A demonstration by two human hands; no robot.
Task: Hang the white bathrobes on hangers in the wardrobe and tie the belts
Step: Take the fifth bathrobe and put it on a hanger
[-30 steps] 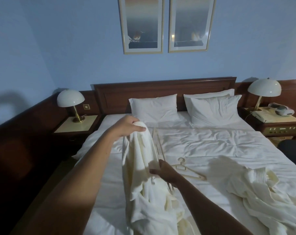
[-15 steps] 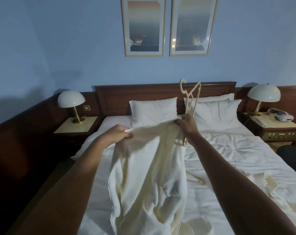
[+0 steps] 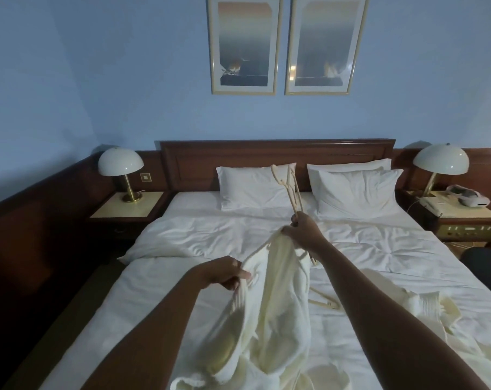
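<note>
Since a moment ago the left hand dropped lower, its grip pinching the white towelling bathrobe above the bed; right hand grips robe collar plus cream plastic hanger at twelve o'clock, so threading can begin.

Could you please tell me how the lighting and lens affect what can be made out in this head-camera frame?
Head view: dim, bluish light; the lamps appear unlit; glare spots on the framed prints; wide-angle bending at the edges; the bathrobe and hanger stay readable, while the floor at left is lost in shadow.
</note>
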